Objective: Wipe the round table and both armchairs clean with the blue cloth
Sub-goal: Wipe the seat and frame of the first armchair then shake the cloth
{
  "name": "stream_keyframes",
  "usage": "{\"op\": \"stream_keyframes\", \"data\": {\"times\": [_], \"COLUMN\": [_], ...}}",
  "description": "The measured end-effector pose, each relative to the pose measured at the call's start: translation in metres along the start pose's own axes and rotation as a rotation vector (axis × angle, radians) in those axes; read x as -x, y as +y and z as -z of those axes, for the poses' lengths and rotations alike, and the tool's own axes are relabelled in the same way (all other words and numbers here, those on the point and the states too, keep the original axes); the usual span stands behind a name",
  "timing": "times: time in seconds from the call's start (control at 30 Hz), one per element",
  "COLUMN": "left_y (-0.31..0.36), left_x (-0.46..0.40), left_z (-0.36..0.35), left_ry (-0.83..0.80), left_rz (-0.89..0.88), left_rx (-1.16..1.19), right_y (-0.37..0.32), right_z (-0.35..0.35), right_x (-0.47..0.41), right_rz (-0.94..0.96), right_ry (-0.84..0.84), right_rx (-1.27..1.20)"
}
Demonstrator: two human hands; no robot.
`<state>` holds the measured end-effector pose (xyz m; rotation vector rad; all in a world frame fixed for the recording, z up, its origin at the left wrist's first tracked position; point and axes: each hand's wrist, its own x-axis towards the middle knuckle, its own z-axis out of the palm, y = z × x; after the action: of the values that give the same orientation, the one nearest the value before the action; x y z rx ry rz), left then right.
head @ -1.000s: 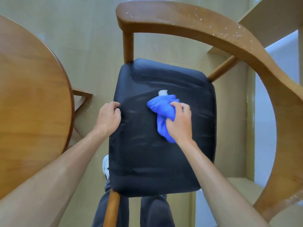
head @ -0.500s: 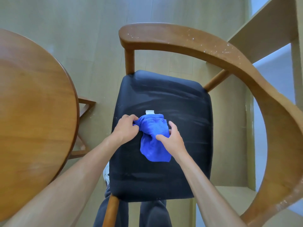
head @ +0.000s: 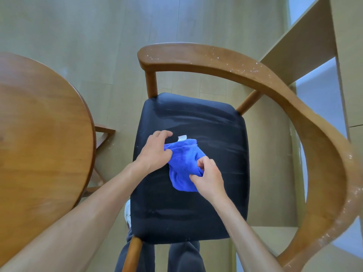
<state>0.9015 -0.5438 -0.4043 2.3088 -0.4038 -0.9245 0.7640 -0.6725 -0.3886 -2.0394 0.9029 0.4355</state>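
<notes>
Looking left: the round table [head: 39,138] fills the left edge, its brown wooden top glossy, its rim close beside the chair seat but apart from it.
Table legs: a wooden brace [head: 104,132] shows under the rim, over the pale floor [head: 98,36].
Left hand: the left hand [head: 155,152] lies on the left part of the seat, thumb and curled fingers pinching the left edge of the cloth; the forefinger arches over the seat just above the cloth.
Cloth: the blue cloth [head: 182,165] sits bunched in the middle of the seat, between the two hands, with a small white tag [head: 182,138] sticking out at its far edge.
Right hand: the right hand [head: 208,177] grips the right, near side of the cloth, fingers curled into its folds, thumb pressing on top.
Seat: the black seat [head: 196,213] shows pale, streaky smears across its far half.
Armchair frame: the armchair [head: 196,55] has a curved wooden rail that sweeps from the far left post round to the right; white specks dot the rail, thickest on the far side and low on the right.
Below: dark trousers [head: 180,256] and a white shoe [head: 127,213] show under the near edge of the seat.
Far right: a pale wooden shelf [head: 306,46] stands behind the rail.
</notes>
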Motion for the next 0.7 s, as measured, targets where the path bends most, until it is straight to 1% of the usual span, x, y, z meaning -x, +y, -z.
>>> {"op": "stream_keyframes", "data": {"times": [0.07,0.13,0.2,0.27,0.3,0.37,0.5,0.57,0.7], "left_y": [0.023,0.048,0.071,0.086,0.091,0.095,0.096,0.099,0.109], "left_x": [0.005,0.008,0.009,0.01,0.011,0.016,0.027,0.031,0.034], "left_z": [0.009,0.021,0.032,0.041,0.045,0.051,0.055,0.053,0.057], "left_ry": [-0.016,-0.089,-0.154,-0.171,-0.17,-0.138,-0.022,0.012,0.04], "left_rz": [-0.162,-0.382,-0.568,-0.661,-0.677,-0.689,-0.677,-0.662,-0.629], "left_rx": [0.012,-0.085,-0.29,-0.455,-0.501,-0.516,-0.428,-0.44,-0.482], "right_y": [-0.011,-0.021,-0.033,-0.042,-0.046,-0.049,-0.049,-0.049,-0.052], "right_z": [0.014,0.034,0.055,0.075,0.083,0.097,0.112,0.116,0.125], "right_x": [0.009,0.015,0.017,0.018,0.018,0.02,0.024,0.026,0.031], "right_rz": [0.207,0.375,0.49,0.563,0.565,0.516,0.429,0.447,0.528], "right_ry": [0.084,0.167,0.216,0.221,0.208,0.175,0.162,0.197,0.237], "right_rx": [0.184,0.319,0.354,0.297,0.246,0.151,0.0,-0.022,0.013]}}
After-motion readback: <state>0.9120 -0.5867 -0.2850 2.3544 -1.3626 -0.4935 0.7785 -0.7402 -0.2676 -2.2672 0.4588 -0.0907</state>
